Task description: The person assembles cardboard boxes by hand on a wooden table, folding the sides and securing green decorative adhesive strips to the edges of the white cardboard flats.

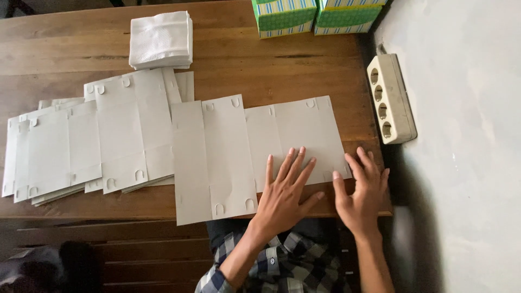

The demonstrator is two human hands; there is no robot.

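A: Both palms flat: left hand (pixel 286 190) and right hand (pixel 361 192), fingers spread, gripping nothing, press the grey carton blank (pixel 296 138) at the table's (pixel 304 70) right edge.
B: Creasing step, likely. Next needs fold along score line.

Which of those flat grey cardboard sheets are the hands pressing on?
The rightmost sheet, beside the wall. The left hand lies flat on it; the right hand touches its right edge. The others lie untouched.

Left hand (pixel 285 187) laid flat, palm down, fingers (pixel 296 163) spread and pointed forward, thumb angled right. Right hand (pixel 361 190) placed just beside it, palm down, fingers splayed, slightly raised. Both forearms extended from below; checked sleeve rolled at left elbow.
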